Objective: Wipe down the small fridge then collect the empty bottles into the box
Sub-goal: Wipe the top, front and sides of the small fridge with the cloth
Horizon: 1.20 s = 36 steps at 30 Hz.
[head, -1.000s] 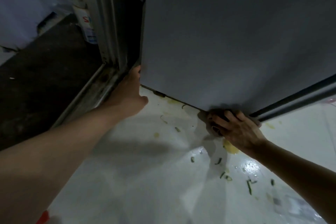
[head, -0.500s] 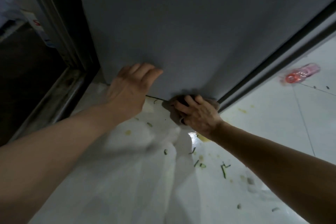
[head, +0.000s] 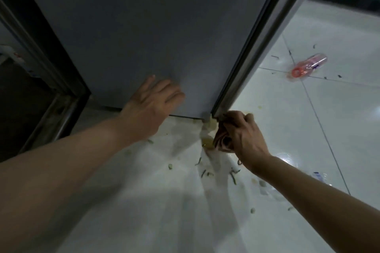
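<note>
A head-worn camera looks down at the bottom corner of a grey fridge point(head: 148, 26) standing on a glossy white tiled floor point(head: 308, 125). The left hand point(head: 152, 106) lies flat and open against the lower part of the fridge's grey side panel, fingers spread and holding nothing. The right hand point(head: 244, 137) is clenched around a bunched, brownish cloth point(head: 221, 139), pressed at the very bottom corner of the fridge where a pale silver door edge strip point(head: 265, 32) meets the floor. Just beside the cloth, a yellowish spill point(head: 207, 141) marks the tile, and small green scraps point(head: 233, 174) are scattered on the floor near the right wrist. Well apart, to the right, an empty clear plastic bottle with a pink label and orange-red cap point(head: 308, 65) lies on its side on the tiles. At left is a dark metal door frame point(head: 51, 63). No box is in view.
</note>
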Each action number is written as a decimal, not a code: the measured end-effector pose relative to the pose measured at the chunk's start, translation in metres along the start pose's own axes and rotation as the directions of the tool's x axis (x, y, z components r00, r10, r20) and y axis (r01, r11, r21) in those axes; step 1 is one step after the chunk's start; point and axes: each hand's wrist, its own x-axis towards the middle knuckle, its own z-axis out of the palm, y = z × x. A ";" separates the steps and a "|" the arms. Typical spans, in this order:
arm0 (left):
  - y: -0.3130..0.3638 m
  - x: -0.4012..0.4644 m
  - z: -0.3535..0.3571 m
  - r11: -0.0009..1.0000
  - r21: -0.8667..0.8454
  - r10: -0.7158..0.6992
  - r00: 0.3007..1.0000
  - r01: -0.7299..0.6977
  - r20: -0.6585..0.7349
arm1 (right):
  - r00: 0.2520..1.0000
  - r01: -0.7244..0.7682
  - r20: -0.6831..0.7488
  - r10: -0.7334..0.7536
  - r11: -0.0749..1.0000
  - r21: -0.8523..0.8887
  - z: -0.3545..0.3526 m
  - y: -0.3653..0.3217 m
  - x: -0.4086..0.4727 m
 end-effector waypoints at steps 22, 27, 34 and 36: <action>0.014 0.046 0.019 0.927 0.315 0.200 0.979 -0.204 0.045 | 0.739 -0.517 0.095 0.667 0.471 0.715 0.070 -0.007 0.067; 0.018 0.052 -0.011 0.937 0.256 0.236 0.971 -0.240 0.045 | 0.712 -0.515 -0.013 0.702 0.535 0.670 0.056 -0.008 0.065; 0.023 0.074 -0.071 0.934 0.300 0.226 0.972 -0.195 -0.071 | 0.684 -0.314 -0.215 0.697 0.547 0.776 -0.012 -0.004 0.063; 0.024 0.081 -0.091 0.938 0.315 0.176 0.982 -0.145 -0.070 | 0.661 -0.236 -0.287 0.693 0.555 0.797 -0.043 -0.003 0.063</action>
